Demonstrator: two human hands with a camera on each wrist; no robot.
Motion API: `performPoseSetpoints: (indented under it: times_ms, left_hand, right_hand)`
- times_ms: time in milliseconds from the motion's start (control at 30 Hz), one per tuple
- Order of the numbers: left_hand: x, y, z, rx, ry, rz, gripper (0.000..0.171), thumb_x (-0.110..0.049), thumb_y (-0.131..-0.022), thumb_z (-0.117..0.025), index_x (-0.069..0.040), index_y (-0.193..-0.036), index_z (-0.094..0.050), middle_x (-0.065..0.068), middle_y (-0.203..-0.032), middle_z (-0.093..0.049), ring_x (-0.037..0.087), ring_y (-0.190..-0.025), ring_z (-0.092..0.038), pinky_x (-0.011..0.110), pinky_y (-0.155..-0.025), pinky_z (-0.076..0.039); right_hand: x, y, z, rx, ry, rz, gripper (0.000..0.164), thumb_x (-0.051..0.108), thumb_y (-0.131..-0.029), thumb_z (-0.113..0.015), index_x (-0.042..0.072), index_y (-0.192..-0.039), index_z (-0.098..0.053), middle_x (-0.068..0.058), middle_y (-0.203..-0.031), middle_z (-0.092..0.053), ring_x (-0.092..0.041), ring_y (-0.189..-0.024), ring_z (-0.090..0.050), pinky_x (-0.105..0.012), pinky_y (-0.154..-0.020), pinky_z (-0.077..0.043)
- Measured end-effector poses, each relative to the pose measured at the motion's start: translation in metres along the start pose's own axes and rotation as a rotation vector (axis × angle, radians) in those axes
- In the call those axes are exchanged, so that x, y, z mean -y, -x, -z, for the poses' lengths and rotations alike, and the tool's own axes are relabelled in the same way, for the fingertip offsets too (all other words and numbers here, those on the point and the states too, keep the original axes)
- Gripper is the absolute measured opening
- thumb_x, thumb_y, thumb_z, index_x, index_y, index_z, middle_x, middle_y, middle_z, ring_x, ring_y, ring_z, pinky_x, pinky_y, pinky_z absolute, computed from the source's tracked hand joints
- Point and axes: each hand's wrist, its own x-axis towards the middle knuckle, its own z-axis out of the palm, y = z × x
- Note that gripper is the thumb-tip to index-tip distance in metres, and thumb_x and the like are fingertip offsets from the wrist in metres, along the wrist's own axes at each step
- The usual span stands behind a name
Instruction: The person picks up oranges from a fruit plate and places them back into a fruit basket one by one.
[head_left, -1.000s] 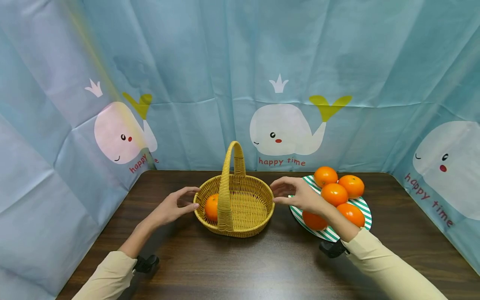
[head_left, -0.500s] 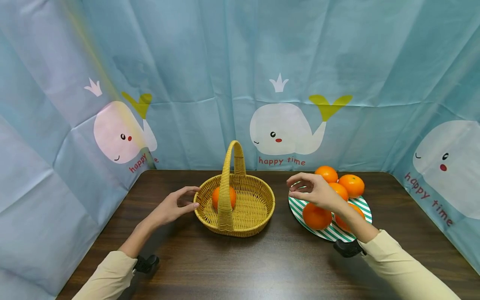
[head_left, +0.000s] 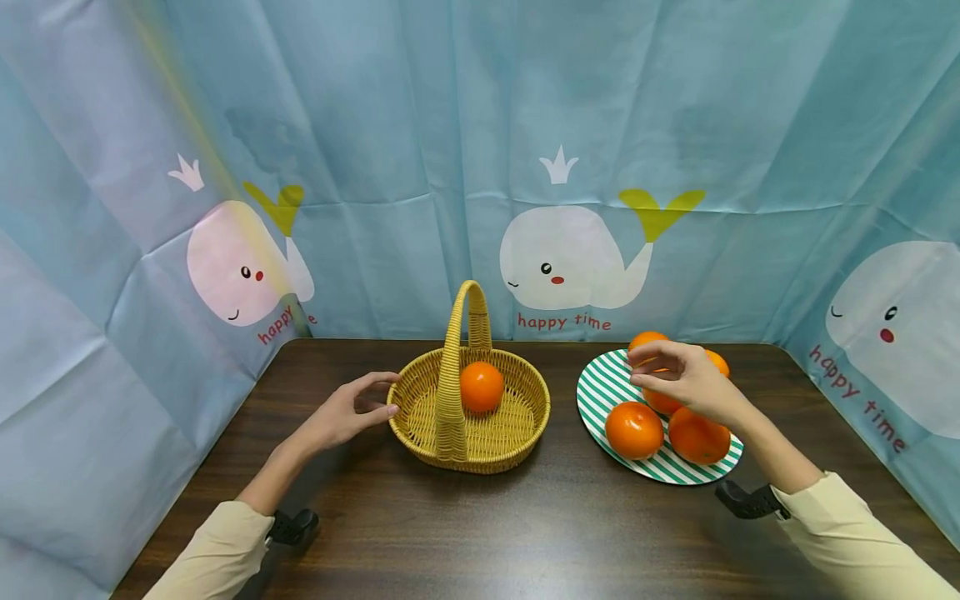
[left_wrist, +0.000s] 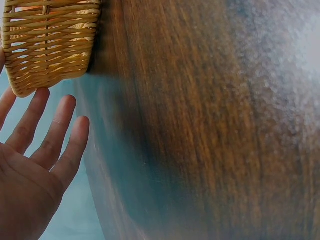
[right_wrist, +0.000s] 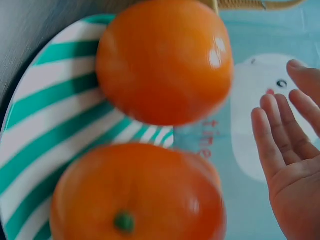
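A yellow wicker basket (head_left: 525, 454) with a tall arched handle stands mid-table, one orange (head_left: 482, 387) inside it on the right of the handle. My left hand (head_left: 341, 417) is at the basket's left end, thumb and fingertips touching the rim. In the left wrist view its fingers (left_wrist: 59, 125) are nearly straight against the weave. Over a green-and-white striped plate (head_left: 603, 383) hovers my right hand (head_left: 693, 385), empty, fingers loosely bent. It partly hides the rear oranges; a front orange (head_left: 634, 431) and another orange (head_left: 699, 436) show plainly. The right wrist view shows the palm clear of the fruit.
The dark wooden table (head_left: 480, 533) reaches back to a light blue curtain (head_left: 390, 125) printed with whales, which also closes off both sides. A dark wrist strap (head_left: 750, 502) sits below the right hand, with a similar one (head_left: 292, 527) on the left wrist.
My right hand has moved right from the basket's right rim to over the plate. Inside the basket the orange has rolled from left to right. My left hand has stayed at the rim.
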Motion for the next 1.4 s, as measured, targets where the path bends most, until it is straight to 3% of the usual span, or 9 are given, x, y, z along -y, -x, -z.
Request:
performPoseSetpoints:
  times_ms: [300, 700, 900, 1167, 1400]
  left_hand:
    - [0.0, 0.0, 0.0, 0.006, 0.022, 0.002, 0.051, -0.02, -0.099, -0.07, -0.004, -0.145, -0.052, 0.018, -0.135, -0.059, 0.041, -0.12, -0.057, 0.05, -0.089, -0.053]
    - [-0.002, 0.0, 0.0, 0.01, 0.028, -0.002, 0.051, -0.018, -0.099, -0.07, -0.003, -0.145, -0.052, 0.019, -0.136, -0.057, 0.041, -0.123, -0.055, 0.054, -0.092, -0.051]
    - [-0.002, 0.0, 0.001, 0.009, 0.018, -0.001, 0.051, -0.021, -0.1, -0.069, -0.004, -0.145, -0.052, 0.019, -0.135, -0.058, 0.041, -0.119, -0.058, 0.05, -0.087, -0.054]
    - [0.0, 0.0, 0.001, 0.008, 0.011, -0.01, 0.051, -0.021, -0.1, -0.069, -0.003, -0.145, -0.052, 0.019, -0.135, -0.058, 0.041, -0.117, -0.059, 0.051, -0.088, -0.054]
    - [0.002, -0.001, 0.001, 0.009, 0.004, -0.02, 0.051, -0.022, -0.1, -0.069, -0.003, -0.145, -0.052, 0.02, -0.135, -0.058, 0.042, -0.119, -0.057, 0.052, -0.089, -0.053]
  right_hand:
    - [-0.006, 0.028, 0.024, -0.079, 0.116, -0.032, 0.031, 0.005, -0.096, -0.072, -0.005, -0.124, -0.064, -0.023, -0.119, -0.064, -0.013, -0.1, -0.069, -0.026, -0.079, -0.057]
    - [-0.019, 0.063, 0.041, -0.136, 0.132, -0.029, 0.03, -0.003, -0.094, -0.071, -0.009, -0.122, -0.064, -0.023, -0.115, -0.065, -0.013, -0.095, -0.07, -0.022, -0.078, -0.055]
    - [-0.019, 0.08, 0.043, -0.15, 0.183, -0.044, 0.036, -0.002, -0.093, -0.073, -0.008, -0.126, -0.06, -0.019, -0.115, -0.067, -0.012, -0.097, -0.069, -0.019, -0.079, -0.054]
    - [-0.016, 0.094, 0.039, -0.12, 0.287, -0.166, 0.054, 0.012, -0.094, -0.076, 0.001, -0.141, -0.052, -0.021, -0.133, -0.056, -0.007, -0.108, -0.062, -0.018, -0.082, -0.052]
    - [-0.022, 0.1, 0.034, -0.083, 0.277, -0.215, 0.057, 0.015, -0.093, -0.077, -0.001, -0.141, -0.051, -0.026, -0.134, -0.055, -0.011, -0.105, -0.062, -0.022, -0.079, -0.054]
